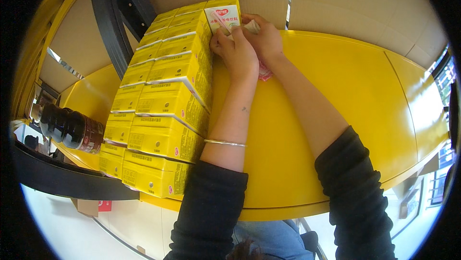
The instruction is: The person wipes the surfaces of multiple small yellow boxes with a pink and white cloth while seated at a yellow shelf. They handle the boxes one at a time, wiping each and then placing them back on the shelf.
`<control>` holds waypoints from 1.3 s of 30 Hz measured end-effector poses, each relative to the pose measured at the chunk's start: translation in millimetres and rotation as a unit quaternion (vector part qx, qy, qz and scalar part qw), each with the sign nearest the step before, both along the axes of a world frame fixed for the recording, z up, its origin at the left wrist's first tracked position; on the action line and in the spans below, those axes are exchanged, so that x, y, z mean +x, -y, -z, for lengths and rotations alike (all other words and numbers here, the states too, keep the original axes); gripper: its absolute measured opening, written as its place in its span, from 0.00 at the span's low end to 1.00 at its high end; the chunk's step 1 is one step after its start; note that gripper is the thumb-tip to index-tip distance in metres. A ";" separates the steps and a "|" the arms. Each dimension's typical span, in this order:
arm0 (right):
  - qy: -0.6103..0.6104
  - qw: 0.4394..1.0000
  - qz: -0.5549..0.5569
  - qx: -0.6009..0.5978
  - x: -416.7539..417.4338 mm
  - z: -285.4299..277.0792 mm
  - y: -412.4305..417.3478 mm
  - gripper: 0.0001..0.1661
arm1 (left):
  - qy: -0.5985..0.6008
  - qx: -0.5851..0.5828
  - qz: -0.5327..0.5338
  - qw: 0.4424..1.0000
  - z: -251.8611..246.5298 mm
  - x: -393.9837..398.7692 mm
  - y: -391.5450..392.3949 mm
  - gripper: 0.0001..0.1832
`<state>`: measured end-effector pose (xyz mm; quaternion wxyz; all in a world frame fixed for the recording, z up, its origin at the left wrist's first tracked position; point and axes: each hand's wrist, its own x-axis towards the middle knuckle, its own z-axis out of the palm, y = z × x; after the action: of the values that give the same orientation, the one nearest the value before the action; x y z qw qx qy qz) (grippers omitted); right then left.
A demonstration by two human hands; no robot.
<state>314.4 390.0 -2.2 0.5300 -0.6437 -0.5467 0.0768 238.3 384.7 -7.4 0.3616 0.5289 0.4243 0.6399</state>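
Note:
Yellow drink cartons [169, 101] stand in two long rows on the yellow metal shelf [288, 144]. At the far end, one carton [221, 16] turns a white face with a wrapped straw [220, 21] towards me. My left hand [236, 51] is at the lower edge of that face, fingers bent; its grip is partly hidden. Close beside it, my right hand [264, 38] has its fingers closed around a crumpled whitish cloth [252, 26]. A pink-and-white edge of cloth [265, 72] shows below my wrists; I cannot tell whether it is the same piece.
A dark plastic bottle [68, 128] lies sideways in view, left of the cartons. A black metal upright [111, 18] rises behind them at the left. Cardboard [342, 11] closes off the back. The shelf's front edge [284, 211] runs before my legs.

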 end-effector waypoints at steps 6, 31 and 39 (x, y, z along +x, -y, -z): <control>-0.007 1.000 -0.005 -0.012 -0.2 -0.2 0.4 0.23 | 0.001 -0.002 0.010 1.000 -4.8 -2.4 6.2 0.28; -0.026 0.997 -0.066 -0.003 0.4 -1.5 0.0 0.26 | 0.008 0.001 0.007 1.000 3.4 -0.3 -3.5 0.29; -0.029 0.998 -0.058 0.001 1.5 0.9 -2.0 0.26 | -0.011 -0.006 -0.020 1.000 1.1 1.4 0.9 0.28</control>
<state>315.9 392.0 -3.1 0.5409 -0.6076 -0.5677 0.1261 239.7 383.7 -8.5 0.3470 0.5254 0.4426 0.6384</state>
